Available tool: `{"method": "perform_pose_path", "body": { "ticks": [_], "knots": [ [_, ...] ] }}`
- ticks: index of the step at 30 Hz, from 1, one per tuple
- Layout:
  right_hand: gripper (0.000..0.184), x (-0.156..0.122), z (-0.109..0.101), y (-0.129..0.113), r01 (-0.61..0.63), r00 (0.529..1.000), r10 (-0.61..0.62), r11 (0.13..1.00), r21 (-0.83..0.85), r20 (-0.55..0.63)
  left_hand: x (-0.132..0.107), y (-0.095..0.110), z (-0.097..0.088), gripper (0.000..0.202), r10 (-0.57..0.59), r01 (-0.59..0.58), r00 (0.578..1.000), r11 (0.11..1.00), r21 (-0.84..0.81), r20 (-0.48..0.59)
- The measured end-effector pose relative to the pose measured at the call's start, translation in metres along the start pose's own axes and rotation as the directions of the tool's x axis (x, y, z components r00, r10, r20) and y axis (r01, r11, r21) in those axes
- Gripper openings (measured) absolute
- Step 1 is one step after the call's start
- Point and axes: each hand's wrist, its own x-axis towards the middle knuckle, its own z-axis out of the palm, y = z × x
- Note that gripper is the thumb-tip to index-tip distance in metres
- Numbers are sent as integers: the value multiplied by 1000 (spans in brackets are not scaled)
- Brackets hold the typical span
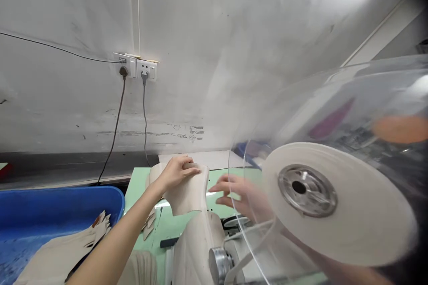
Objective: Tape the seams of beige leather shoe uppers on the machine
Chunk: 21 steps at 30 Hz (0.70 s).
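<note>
My left hand [179,172] is closed on a cream fabric piece [189,196], its fingers bent over the upper part. The piece has a pale strip along its right edge and joins a second cream piece [195,249] lying nearer to me. My right hand [242,193] is just right of the strip, fingers apart, with nothing visible in them. It is slightly blurred and partly seen through a clear plastic disc [254,142]. A machine with a round metal knob [219,265] stands beside the near piece.
A large roll of white tape [354,222] sits on the clear reel at right. Cream pieces [63,249] lie in a blue tub [60,202] at left. More pieces [142,267] are stacked on the green tabletop [137,187]. Plugged cables [117,120] hang down the wall.
</note>
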Motion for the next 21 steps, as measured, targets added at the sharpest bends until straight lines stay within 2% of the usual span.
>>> {"method": "perform_pose_path", "body": {
  "ticks": [3,5,7,8,10,11,12,13,14,16,17,18,19,20,21],
  "knots": [
    [19,32,-11,-14,85,989,-83,996,-17,126,-1,5,0,37,25,-25,1000,1000,3,-14],
    [23,43,-7,-15,125,979,-111,989,-76,170,-5,6,1,34,10,-11,999,1000,-11,-31],
    [25,46,3,-12,203,968,-162,956,-214,194,-9,6,3,31,11,-12,1000,999,-40,-24],
    [20,46,9,-10,259,957,-200,914,-313,209,-9,6,3,30,17,-17,1000,998,-54,-13],
    [8,45,19,-4,366,929,-271,775,-515,252,-9,5,4,30,22,-22,1000,998,-61,2],
    [7,45,21,-1,394,919,-291,714,-579,267,-9,5,3,30,18,-18,1000,998,-53,1],
    [8,46,21,1,388,921,-302,695,-606,244,-8,4,2,31,14,-14,1000,999,-44,-4],
    [11,47,19,4,342,938,-301,730,-591,170,-8,3,-1,31,13,-13,1000,999,-34,-2],
    [20,50,14,6,265,958,-282,803,-534,53,-7,2,-3,31,19,-18,1000,999,-29,13],
    [52,59,0,9,117,965,-190,928,-352,-179,-8,1,-9,29,51,-49,996,998,-29,77],
    [68,65,-7,11,88,961,-157,953,-289,-226,-9,0,-12,28,72,-70,991,997,-28,110],
    [82,72,-12,12,98,966,-154,962,-257,-208,-11,-1,-14,27,89,-87,986,996,-21,143],
    [90,80,-16,13,140,975,-175,961,-238,-134,-13,-3,-15,27,97,-97,981,995,-8,170],
    [89,88,-17,15,188,978,-202,958,-215,-45,-16,-4,-16,27,96,-100,978,995,11,185],
    [79,95,-16,16,222,975,-220,957,-188,33,-20,-7,-17,28,85,-92,979,995,33,186]
  ]
}}
